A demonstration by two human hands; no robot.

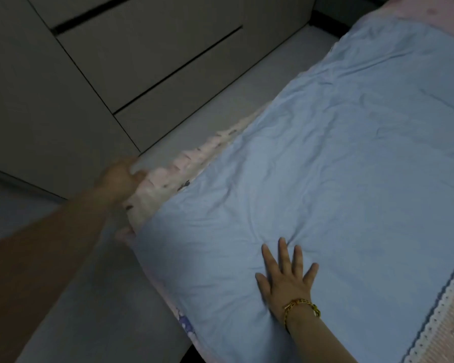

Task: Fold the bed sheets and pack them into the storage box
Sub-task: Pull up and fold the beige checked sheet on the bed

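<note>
Nearest my lens, the left arm [37, 258] stretches in from the lower left. From my remote station I see a blue sheet [338, 166], wrinkled and spread flat, filling the right of the view; it lies on top of a pink printed sheet [165, 179] whose edge shows along its left side. Grey cabinets [116, 61] stand behind a strip of pale floor [220, 100]. A lace-edged cover [446, 310] borders the blue sheet at far right. The right hand [286, 279] rests palm-down near the blue sheet's near edge, fingers [283, 250] straight and spread. The left hand [121, 179], blurred, has its fingers curled on the pink sheet's edge. A gold bracelet [302, 307] circles the right wrist.
</note>
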